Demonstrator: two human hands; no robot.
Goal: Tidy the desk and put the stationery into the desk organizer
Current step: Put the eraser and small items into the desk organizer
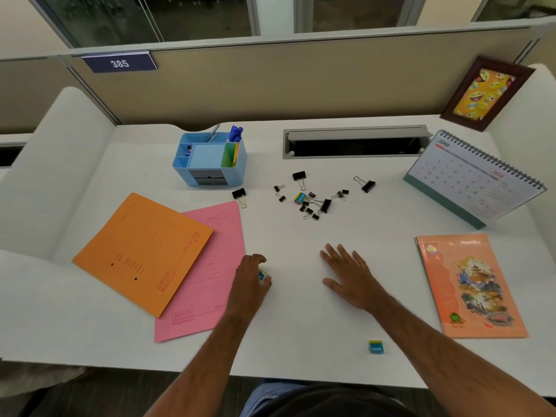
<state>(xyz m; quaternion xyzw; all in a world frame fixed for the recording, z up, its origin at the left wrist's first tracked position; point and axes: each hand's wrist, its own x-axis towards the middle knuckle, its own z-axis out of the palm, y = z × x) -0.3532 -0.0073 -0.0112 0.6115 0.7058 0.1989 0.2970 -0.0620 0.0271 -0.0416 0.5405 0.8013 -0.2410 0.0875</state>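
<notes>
Pickup step: the left hand [251, 273] curls around a small eraser [262, 276] at six o'clock on the bench [301, 296]; the right hand [346, 273] rests flat, empty. Next, carry it to the desk organizer [209, 159] at eleven o'clock.

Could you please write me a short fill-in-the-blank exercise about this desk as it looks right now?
1. The orange folder lies partly on top of the ____ folder.
2. The desk calendar shows the month of ____.
3. The left hand grips a small eraser, while the right hand lies ____ on the desk.
4. The pens stand in the ____ desk organizer.

Missing words: pink; June; flat; blue
</notes>
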